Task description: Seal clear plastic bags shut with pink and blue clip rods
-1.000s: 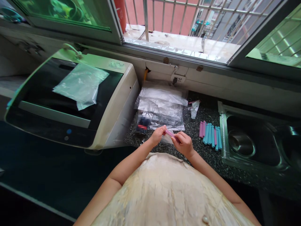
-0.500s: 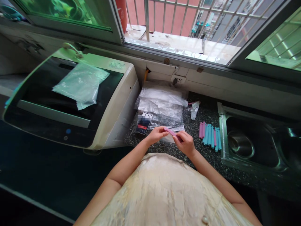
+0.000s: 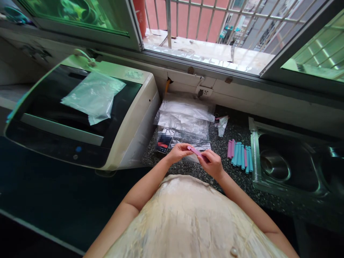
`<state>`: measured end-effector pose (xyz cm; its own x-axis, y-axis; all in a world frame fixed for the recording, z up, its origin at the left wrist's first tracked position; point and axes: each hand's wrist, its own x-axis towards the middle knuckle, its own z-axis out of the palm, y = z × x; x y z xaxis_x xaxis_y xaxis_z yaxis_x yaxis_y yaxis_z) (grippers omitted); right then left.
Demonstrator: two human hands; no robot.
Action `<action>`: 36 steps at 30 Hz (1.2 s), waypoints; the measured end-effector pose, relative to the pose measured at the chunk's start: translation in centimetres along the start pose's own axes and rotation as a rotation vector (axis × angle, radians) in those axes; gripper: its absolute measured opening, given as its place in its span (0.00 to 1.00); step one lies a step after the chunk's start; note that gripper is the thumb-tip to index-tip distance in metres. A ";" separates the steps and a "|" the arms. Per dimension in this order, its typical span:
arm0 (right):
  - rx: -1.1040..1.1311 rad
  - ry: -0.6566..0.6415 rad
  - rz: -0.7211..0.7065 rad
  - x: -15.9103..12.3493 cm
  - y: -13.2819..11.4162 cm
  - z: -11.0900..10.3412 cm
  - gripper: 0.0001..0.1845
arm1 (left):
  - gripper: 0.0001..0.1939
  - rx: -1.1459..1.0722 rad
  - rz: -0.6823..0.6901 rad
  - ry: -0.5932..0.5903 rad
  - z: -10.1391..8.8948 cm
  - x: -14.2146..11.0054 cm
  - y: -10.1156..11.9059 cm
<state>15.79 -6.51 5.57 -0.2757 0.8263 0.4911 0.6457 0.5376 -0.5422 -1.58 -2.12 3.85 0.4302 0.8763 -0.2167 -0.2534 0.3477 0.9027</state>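
Note:
A pink bag sealing clip (image 3: pixel 195 151) is held up between my two hands, tilted down to the right. My left hand (image 3: pixel 179 152) pinches its upper left end, while my right hand (image 3: pixel 211 163) grips the lower right end. Beneath and beyond them, clear plastic bags (image 3: pixel 185 118) lie overlapped on the speckled counter. Right of my right hand, several blue clips (image 3: pixel 238 154) lie in a row with a few pink clips (image 3: pixel 230 148). A phone (image 3: pixel 164 140), its screen partly blurred, rests by the bags, left of my hands.
A steel sink (image 3: pixel 255 157) with a metal bowl (image 3: pixel 275 165) borders the clips on the right. At left stands a washing machine (image 3: pixel 134 125) with plastic bags (image 3: pixel 92 95) on its lid. Crumpled white plastic (image 3: pixel 222 125) sits near the wall socket (image 3: pixel 205 91). A barred window runs behind.
Almost nothing differs. Both hands keep hold of the pink clip in the same place; its left end shows slightly lower. The view has shifted a touch.

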 end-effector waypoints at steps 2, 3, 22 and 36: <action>-0.004 -0.005 0.004 0.1 0.0 0.0 0.05 | 0.19 0.001 0.000 -0.005 -0.1 0.0 0.1; -0.010 -0.009 0.007 0.1 0.0 0.0 0.05 | 0.19 0.000 -0.002 -0.007 -0.1 0.0 0.1; -0.195 0.048 -0.045 0.3 0.1 -0.2 0.03 | 0.17 -0.035 0.042 0.019 -0.1 0.1 -0.4; -0.063 0.093 -0.076 0.4 0.1 0.0 0.01 | 0.16 -0.160 -0.006 0.068 0.1 0.0 -0.7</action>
<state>15.75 -6.14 5.67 -0.2598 0.7632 0.5917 0.6698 0.5838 -0.4589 -1.37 -2.42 3.25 0.3740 0.8927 -0.2513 -0.3882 0.3968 0.8318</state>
